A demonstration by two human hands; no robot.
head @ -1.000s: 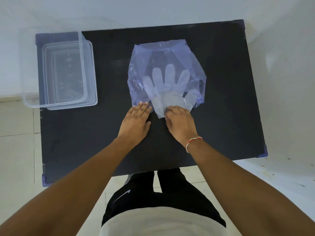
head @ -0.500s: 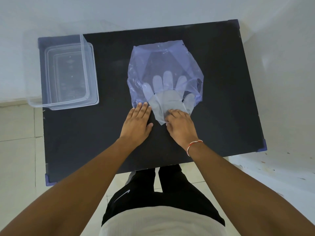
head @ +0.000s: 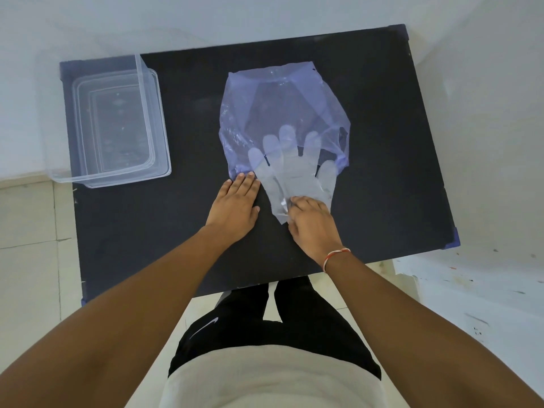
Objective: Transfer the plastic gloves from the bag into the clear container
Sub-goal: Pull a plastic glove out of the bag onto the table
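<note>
Floor: pale tiles, seen left of and below the bench; white paint-flecked ledge at right.
Bench: black top, blue corner caps, near edge closest to the body, far edge against a white wall.
Left hand: flat, palm down on the bench, fingers together and extended, fingertips pressing the near-left edge of the bag; nothing held.
Right hand: fingers curled down onto the cuff of the gloves, grip closed on that cuff against the bench; red-and-white thread band at the wrist.
Plastic gloves: translucent, lying flat at bench centre; cuff out of the bag on the near side, 5 finger shapes spread inside it. Long axis: near to far, tilted slightly left at the far end. Pointing: fingertips away from the body, cuff toward it. Count of gloves in the stack: cannot tell.
Bag: thin violet-tinted plastic, flat on the bench, mouth toward the body, closed end toward the wall.
Clear container: far-left corner of the bench, upright, open top, nothing inside; long axis near to far; well apart from bag and hands.
</note>
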